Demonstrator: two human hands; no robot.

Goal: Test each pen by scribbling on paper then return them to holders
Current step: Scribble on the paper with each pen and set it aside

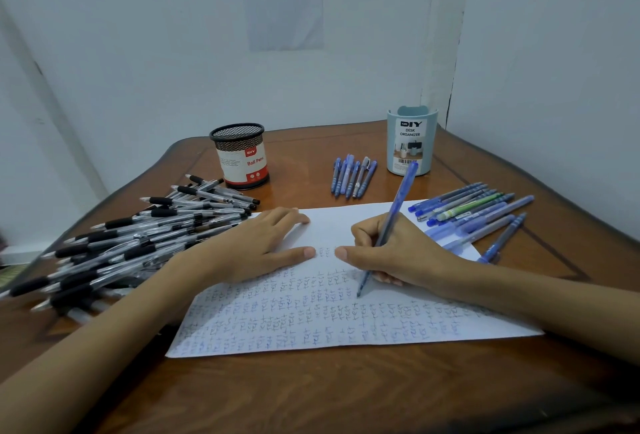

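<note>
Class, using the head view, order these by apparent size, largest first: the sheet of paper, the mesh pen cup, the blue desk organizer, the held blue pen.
1. sheet of paper
2. mesh pen cup and blue desk organizer: look alike, unranked
3. blue pen in the right hand: long but thinnest

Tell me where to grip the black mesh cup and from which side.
Wrap the black mesh cup round its labelled wall at mid-height, coming from its right. It stands upright, a plain cylinder, and the black pen pile crowds its front-left base, so that side looks awkward.
</note>
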